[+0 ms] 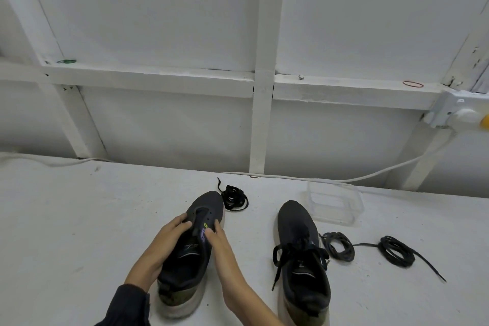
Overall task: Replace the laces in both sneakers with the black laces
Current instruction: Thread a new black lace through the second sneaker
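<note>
Your left hand [169, 241] and right hand [225, 246] each have a closed grip round the dark grey sneaker with no lace [203, 209], steadying it on the white table [79, 206] for lacing. The coiled black lace [234, 198] lies at its 1 o'clock.

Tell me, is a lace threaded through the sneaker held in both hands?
No, the held sneaker shows bare eyelets, while the other sneaker carries a tied lace.

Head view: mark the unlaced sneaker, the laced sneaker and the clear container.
unlaced sneaker [207, 205], head view, on its toe.
laced sneaker [295, 219], head view, on its toe.
clear container [335, 217], head view, on its near wall.
</note>
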`<state>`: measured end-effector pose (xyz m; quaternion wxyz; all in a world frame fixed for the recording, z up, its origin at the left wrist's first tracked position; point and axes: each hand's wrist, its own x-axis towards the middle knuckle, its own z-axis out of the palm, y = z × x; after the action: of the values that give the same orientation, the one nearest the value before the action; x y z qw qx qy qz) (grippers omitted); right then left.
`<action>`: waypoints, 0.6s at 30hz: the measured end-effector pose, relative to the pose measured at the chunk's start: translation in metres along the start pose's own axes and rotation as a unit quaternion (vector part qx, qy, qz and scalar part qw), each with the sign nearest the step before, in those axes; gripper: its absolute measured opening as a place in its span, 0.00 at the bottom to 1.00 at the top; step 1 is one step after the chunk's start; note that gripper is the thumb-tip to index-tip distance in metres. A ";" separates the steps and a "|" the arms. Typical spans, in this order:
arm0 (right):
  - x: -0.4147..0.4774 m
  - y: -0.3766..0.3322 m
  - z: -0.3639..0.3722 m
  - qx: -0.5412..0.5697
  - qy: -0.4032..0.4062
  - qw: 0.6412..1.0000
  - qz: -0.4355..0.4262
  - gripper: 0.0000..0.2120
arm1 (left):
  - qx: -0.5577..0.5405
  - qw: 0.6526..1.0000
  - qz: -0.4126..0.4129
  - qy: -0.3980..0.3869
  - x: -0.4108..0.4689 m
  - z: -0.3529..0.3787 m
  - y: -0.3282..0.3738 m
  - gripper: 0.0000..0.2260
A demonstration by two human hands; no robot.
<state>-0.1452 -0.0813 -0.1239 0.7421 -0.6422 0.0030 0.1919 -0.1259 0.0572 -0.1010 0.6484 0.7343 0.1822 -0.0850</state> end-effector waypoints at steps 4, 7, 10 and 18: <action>0.010 0.009 0.002 0.016 0.027 0.999 -0.005 0.30 | -0.034 0.999 -0.003 -0.028 0.000 0.000 0.000 0.10; 0.020 0.012 0.003 0.015 0.050 0.999 -0.012 0.32 | -0.059 0.998 0.002 -0.033 0.003 -0.001 -0.006 0.12; 0.031 0.016 0.005 0.031 0.074 0.997 -0.020 0.39 | -0.074 0.997 0.005 -0.032 0.008 -0.002 -0.011 0.19; 0.055 0.039 0.023 0.027 0.117 0.992 -0.040 0.47 | -0.071 0.996 0.009 -0.050 0.004 -0.001 -0.011 0.22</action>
<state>-0.1114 -0.0397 -0.1702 0.7609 -0.6394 0.0695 0.0857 -0.1262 0.0601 -0.1123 0.7079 0.6828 0.1486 -0.1031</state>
